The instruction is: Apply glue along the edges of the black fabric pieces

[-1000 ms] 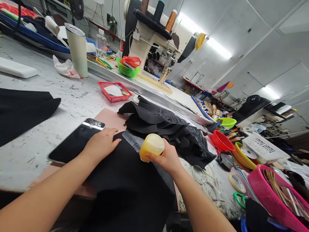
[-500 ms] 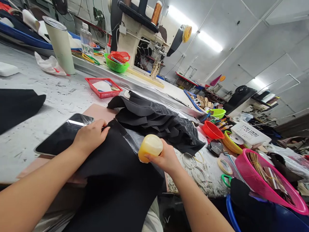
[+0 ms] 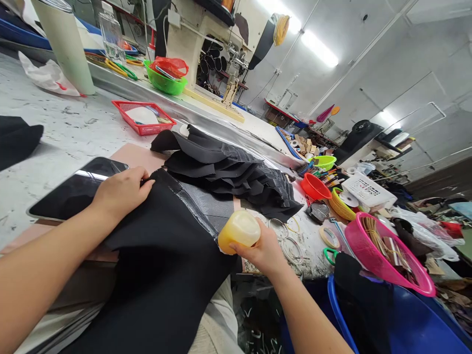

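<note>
My right hand (image 3: 266,248) grips a squat translucent bottle (image 3: 239,230) with yellowish contents, tipped over so that its mouth meets the edge of a black fabric piece (image 3: 173,255). A wet, shiny strip (image 3: 191,205) runs along that edge, from the upper corner down to the bottle. At the upper corner, my left hand (image 3: 123,189) pinches the fabric between thumb and fingers. Beneath my left wrist lies a black phone (image 3: 73,189), partly covered. Just behind the fabric rests a heap of overlapping black pieces (image 3: 228,172). The bottle's mouth itself is hidden.
A red basket (image 3: 143,118) and a pale tumbler (image 3: 66,46) stand at the back left, before a sewing machine (image 3: 206,44). To the right are white rings (image 3: 293,250), a tape roll (image 3: 329,237), a pink basket (image 3: 387,260) and a blue tub (image 3: 416,314).
The bottle has slid right and toward me along the fabric edge, and the shiny strip behind it is longer. My left hand keeps its pinch. The whole view has shifted slightly.
</note>
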Motion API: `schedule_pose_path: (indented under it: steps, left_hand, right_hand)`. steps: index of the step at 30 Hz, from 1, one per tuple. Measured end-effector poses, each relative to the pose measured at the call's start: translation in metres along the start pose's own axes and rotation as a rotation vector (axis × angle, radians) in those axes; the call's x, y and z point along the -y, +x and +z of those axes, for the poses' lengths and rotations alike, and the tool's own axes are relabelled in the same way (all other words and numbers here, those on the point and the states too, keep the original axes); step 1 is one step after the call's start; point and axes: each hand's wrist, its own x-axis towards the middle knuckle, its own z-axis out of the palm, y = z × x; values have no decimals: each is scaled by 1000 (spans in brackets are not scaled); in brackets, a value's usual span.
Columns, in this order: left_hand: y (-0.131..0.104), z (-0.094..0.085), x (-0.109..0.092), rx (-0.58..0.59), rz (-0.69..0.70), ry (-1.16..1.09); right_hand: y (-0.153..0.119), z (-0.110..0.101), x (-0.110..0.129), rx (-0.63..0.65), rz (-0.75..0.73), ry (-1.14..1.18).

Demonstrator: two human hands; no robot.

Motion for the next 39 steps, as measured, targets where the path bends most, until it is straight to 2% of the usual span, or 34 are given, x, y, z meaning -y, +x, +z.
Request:
schedule_pose_path:
  steps: [11,18,23,25,27,33,36,39]
  left_hand:
    - [2,1,0,15,-32,37]
    - [1,-1,-1,42,-44,12]
    - [2,2,1,47,-38,22]
    - [3,3,2,41,-30,26]
    - [3,4,2,36,-21,23]
    - [1,2,2,33,-42,9]
    - [1,1,1,38,-47,0]
    - [1,1,2,40,-55,-2]
  right_hand:
    - [-41,-13,-19,-61,10,64]
    - [-38,-4,-17,-113,17,92]
    - [-32,-2,-22,-290,70,109]
    - [-31,-3,-24,-314,83,154]
    - [-30,-4,-23,-274,78,171]
    - [-30,-11,-19,-45,17,78]
    - [-30,-10,-20,-39,-7,69]
    - [-27,1,-18,-78,-13,88]
